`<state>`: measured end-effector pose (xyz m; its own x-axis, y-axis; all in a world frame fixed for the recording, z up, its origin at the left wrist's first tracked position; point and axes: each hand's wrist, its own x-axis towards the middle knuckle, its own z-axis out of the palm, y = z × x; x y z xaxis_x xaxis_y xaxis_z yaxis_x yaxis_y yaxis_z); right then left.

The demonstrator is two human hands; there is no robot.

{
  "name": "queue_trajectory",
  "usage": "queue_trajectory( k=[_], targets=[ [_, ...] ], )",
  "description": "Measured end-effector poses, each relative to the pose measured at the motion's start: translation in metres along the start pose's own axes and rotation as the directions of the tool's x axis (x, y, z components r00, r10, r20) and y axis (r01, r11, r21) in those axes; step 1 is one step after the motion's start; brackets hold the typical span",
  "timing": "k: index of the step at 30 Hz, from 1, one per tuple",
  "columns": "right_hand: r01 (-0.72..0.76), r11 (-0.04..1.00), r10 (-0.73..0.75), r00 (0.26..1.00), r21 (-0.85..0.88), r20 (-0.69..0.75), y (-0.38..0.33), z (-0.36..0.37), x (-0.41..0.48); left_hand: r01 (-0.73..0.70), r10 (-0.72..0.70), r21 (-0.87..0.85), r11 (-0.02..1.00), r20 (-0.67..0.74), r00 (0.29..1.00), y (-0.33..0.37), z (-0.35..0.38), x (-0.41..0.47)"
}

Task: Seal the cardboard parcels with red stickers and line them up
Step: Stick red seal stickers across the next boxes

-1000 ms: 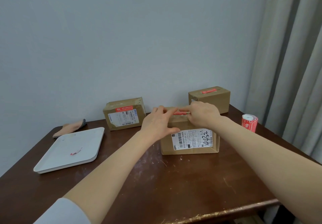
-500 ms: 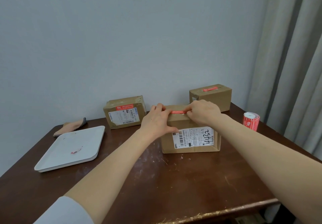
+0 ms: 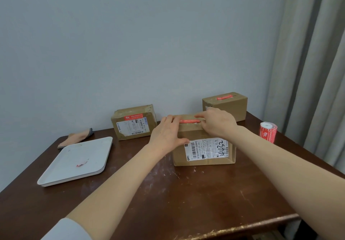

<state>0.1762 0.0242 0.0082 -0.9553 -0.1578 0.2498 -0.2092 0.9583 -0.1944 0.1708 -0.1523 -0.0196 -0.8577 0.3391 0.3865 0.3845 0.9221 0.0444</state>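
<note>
Head view:
- Brown cardboard parcel with a white label (image 3: pixel 203 152) is sitting mid-desk, nearer the far edge of the dark brown wooden desk (image 3: pixel 186 202).
- A red sticker strip (image 3: pixel 189 121) is lying along its top.
- Left hand (image 3: pixel 167 134) is clasping the parcel's top left edge, fingers over the top and thumb on the front face.
- Right hand (image 3: pixel 218 123) is pressing the strip's right end with a stretched index finger. The other fingers are curling loosely and holding nothing.
- Two more brown parcels are standing along the far edge. The left one (image 3: pixel 133 122) is wearing a red label, and the right one (image 3: pixel 225 106) a red strip on top.
- Roll of red stickers (image 3: pixel 267 131) is standing upright by the right edge.
- White square tray (image 3: pixel 74 172) is resting near the left edge.
</note>
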Motion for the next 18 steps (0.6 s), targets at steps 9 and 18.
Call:
queue_trajectory(
  k=[9, 18],
  targets=[
    [0.05, 0.994, -0.04, 0.994, -0.096, 0.099, -0.007, -0.001, -0.003, -0.055, 0.055, -0.018, 0.998, 0.038, 0.998, 0.0, 0.004, 0.002],
    [-0.007, 1.0, 0.008, 0.999, -0.018, 0.045, -0.002, -0.006, -0.006, -0.036, 0.037, -0.078, 0.996, 0.014, 0.999, -0.005, -0.003, -0.005]
  ],
)
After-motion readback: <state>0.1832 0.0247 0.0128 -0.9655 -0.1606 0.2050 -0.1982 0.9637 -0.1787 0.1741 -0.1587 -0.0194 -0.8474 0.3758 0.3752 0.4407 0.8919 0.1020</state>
